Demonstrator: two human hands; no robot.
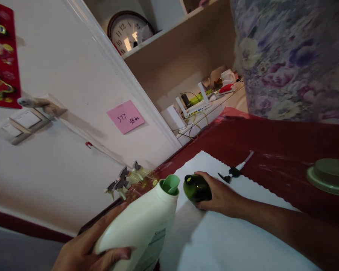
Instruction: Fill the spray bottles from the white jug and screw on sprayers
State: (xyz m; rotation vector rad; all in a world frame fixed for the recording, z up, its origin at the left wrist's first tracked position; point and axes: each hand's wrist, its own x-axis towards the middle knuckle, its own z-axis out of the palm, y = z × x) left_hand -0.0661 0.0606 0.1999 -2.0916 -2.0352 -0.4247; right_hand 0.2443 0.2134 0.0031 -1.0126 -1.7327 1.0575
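Observation:
My left hand (pixel 86 248) grips a large white bottle (pixel 141 226) near its base, tilted so its green pouring spout (pixel 170 184) points at a small dark green bottle (pixel 196 188). My right hand (pixel 219 195) holds that green bottle down on a white paper sheet (pixel 214 241). The spout sits just left of the green bottle's top, close but apart. A black-tipped pump tube (pixel 237 169) lies on the sheet behind my right hand.
Spray bottles with grey triggers (pixel 127 180) stand against the white wall. A red cloth (pixel 271 146) covers the table, with a green lid (pixel 330 175) at right. A flowered cover (pixel 293 56), a white router (pixel 193 105), a clock (pixel 128 32) and a pink note (pixel 125 116) lie beyond.

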